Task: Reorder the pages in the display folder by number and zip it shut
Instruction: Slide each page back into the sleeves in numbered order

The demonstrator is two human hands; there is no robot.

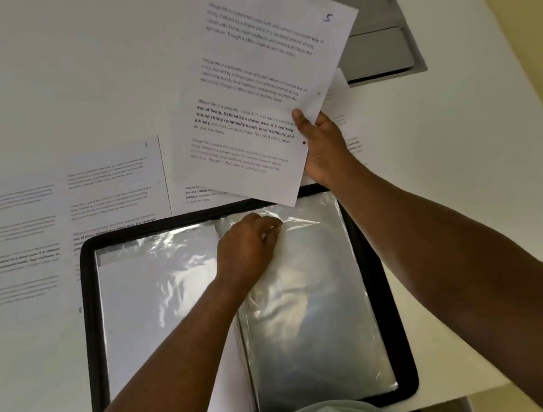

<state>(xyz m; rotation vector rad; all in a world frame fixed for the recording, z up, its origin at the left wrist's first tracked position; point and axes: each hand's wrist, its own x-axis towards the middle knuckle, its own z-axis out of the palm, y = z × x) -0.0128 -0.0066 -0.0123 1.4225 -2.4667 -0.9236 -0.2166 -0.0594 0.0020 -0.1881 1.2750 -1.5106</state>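
Observation:
A black zip display folder [398, 337] lies open on the white table in front of me. My left hand [246, 249] pinches the top edge of the empty clear sleeve [313, 321] on the folder's right side. The left sleeve [146, 312] holds a white sheet. My right hand [322, 143] holds a printed page [257, 79] tilted in the air above the folder's top edge; a handwritten blue number sits in the page's top right corner. Another printed sheet [116, 188] lies flat on the table behind the folder.
More loose printed pages [13, 246] lie spread at the left, and others peek from under the held page [349, 116]. A grey recessed panel [373, 23] sits in the table at the back right. The table's right edge runs diagonally, with a yellowish floor [523, 34] beyond.

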